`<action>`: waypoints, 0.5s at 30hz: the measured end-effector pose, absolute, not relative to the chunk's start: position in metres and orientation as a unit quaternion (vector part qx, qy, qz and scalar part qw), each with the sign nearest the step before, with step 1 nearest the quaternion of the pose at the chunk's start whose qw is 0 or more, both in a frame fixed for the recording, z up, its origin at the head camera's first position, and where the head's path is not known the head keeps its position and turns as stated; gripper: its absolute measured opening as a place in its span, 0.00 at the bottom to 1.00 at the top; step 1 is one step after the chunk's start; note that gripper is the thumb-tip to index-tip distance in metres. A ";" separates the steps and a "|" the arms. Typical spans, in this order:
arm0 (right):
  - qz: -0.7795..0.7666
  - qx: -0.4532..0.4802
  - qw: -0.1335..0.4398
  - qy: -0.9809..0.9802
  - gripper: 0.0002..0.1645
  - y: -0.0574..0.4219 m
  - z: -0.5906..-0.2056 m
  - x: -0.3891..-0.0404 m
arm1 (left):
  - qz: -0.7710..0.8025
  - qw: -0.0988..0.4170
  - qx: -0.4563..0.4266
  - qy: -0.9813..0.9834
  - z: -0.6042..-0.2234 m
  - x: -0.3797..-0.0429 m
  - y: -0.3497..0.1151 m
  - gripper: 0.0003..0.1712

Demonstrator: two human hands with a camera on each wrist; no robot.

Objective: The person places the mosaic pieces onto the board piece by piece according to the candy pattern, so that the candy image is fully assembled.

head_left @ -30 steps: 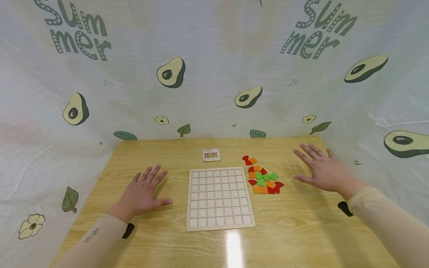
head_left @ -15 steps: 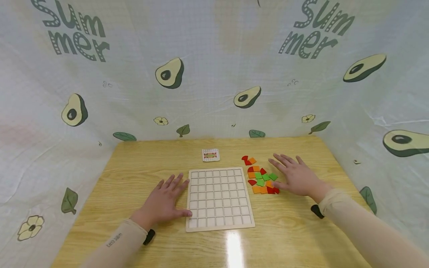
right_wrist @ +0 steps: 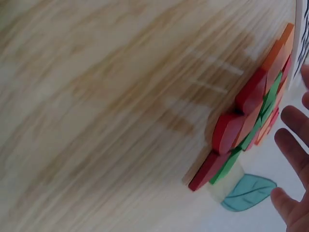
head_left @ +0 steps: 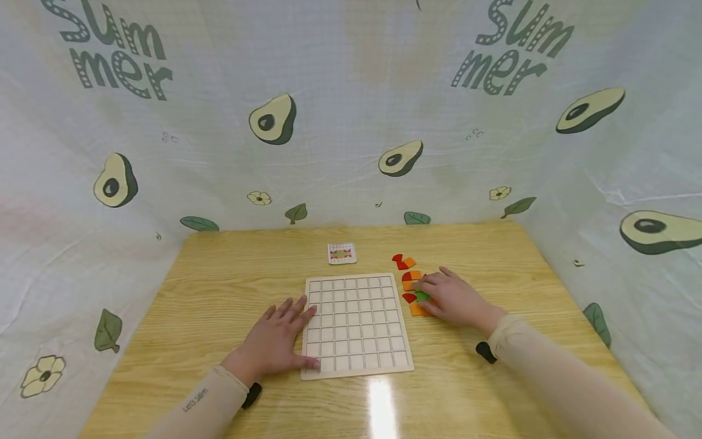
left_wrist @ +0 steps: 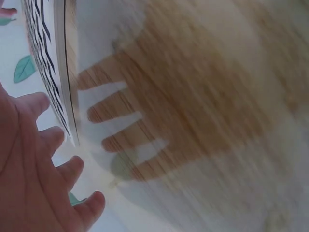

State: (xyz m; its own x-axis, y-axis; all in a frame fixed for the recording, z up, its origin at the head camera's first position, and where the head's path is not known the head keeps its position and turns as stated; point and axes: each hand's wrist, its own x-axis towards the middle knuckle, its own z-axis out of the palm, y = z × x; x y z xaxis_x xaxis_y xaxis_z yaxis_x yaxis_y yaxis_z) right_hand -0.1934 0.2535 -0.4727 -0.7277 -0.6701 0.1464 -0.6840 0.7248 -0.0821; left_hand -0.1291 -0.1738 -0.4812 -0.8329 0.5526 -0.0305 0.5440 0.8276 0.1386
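Observation:
A pale square grid board (head_left: 356,323) lies on the wooden table in the head view. My left hand (head_left: 271,344) is at its left edge, fingers spread, with thumb and fingertips overlapping the border. The left wrist view has the fingers (left_wrist: 70,171) apart beside the board's edge (left_wrist: 67,72). Over the pile of small tiles right of the board is my right hand (head_left: 455,300), covering part of it. Red quarter-round tiles (head_left: 408,297), orange square tiles (head_left: 417,310) and a green tile (head_left: 421,296) show around its fingertips. In the right wrist view, loosely extended fingers (right_wrist: 294,145) hover near the tiles (right_wrist: 229,130).
A small card (head_left: 342,253) printed with a coloured grid pattern lies behind the board. Further back from the pile are a red tile (head_left: 398,258) and an orange tile (head_left: 409,263). A curtain with avocado prints (head_left: 274,119) surrounds the wooden table (head_left: 236,268).
My left hand has moved right, from the bare table to the board's left edge. My right hand has moved left and down from the table's right side to over the tiles.

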 end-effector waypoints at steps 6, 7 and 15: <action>0.077 0.387 0.069 -0.916 0.22 0.243 -0.477 -0.196 | 0.061 0.053 0.278 0.957 -0.489 -0.128 -0.176 0.66; 0.077 0.387 0.068 -0.916 0.21 0.241 -0.478 -0.197 | 0.059 0.054 0.276 0.958 -0.490 -0.128 -0.176 0.66; 0.078 0.380 0.033 -0.921 0.17 0.231 -0.476 -0.199 | 0.054 0.061 0.276 0.958 -0.489 -0.127 -0.176 0.67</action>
State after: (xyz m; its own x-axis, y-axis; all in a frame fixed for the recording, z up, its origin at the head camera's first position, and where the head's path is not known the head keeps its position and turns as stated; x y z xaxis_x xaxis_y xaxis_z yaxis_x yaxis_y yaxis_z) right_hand -0.1991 0.2310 -0.4759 -0.7092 -0.6948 0.1194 -0.7050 0.6991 -0.1193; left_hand -0.1275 -0.1763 -0.4890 -0.8398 0.5359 -0.0873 0.5226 0.8414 0.1374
